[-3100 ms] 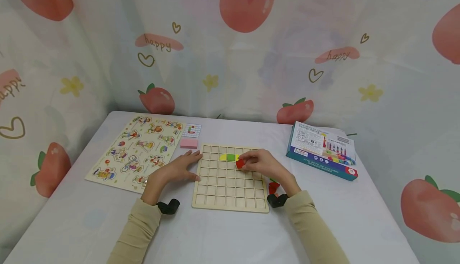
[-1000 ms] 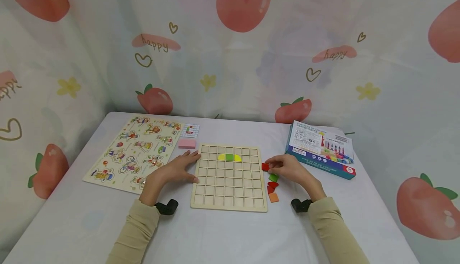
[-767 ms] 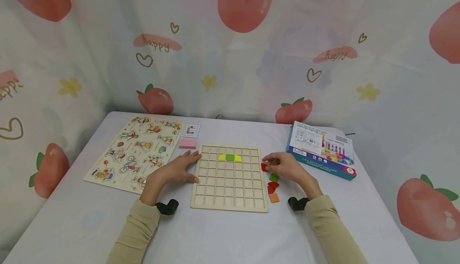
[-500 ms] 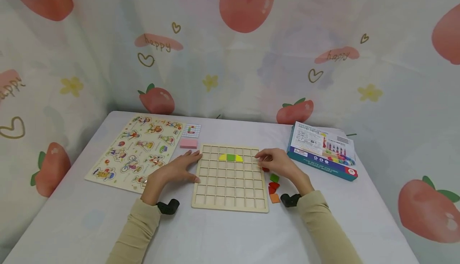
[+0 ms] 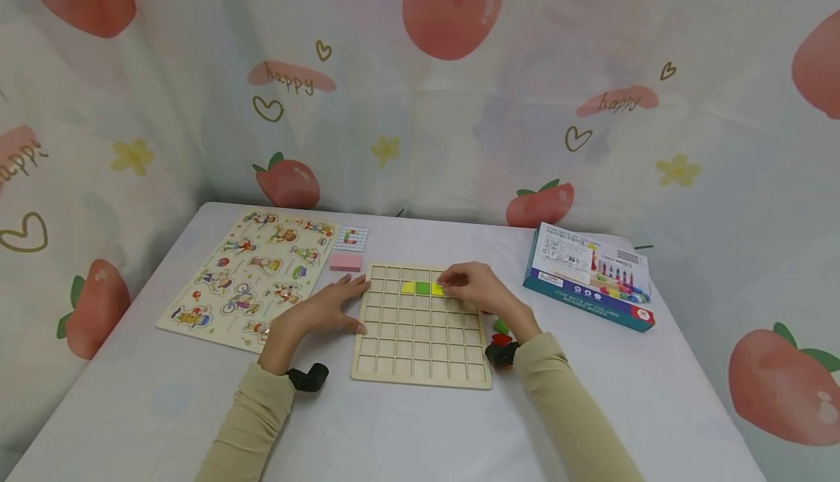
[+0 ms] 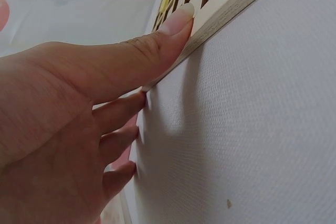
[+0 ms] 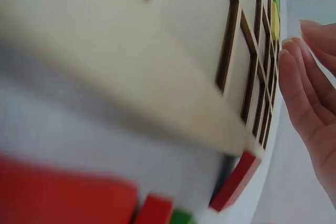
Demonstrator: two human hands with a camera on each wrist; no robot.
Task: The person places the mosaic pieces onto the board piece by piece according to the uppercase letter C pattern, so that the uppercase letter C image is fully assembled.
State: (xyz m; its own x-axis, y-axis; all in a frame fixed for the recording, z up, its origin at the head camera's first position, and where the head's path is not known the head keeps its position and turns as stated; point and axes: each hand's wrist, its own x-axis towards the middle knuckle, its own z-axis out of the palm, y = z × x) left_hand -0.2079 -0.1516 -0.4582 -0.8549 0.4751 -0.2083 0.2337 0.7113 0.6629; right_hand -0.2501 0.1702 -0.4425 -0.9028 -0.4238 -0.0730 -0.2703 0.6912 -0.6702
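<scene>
A wooden grid board lies mid-table. In one of its upper rows sit a green square and two yellow curved-edge pieces, one on each side. My right hand is over the right-hand yellow piece, fingertips close to it; the head view does not show whether they touch. In the right wrist view I see no piece between its fingers. My left hand rests at the board's left edge, its thumb on the rim and its fingers spread.
Right of the board lie a red piece against its edge, a green piece and another red one. Farther out are a box, a picture puzzle board, a pattern card and a pink block.
My right hand set a red piece down beside the board's right edge, let it go, and moved left to the yellow piece. The left hand has stayed at the board's left edge.
</scene>
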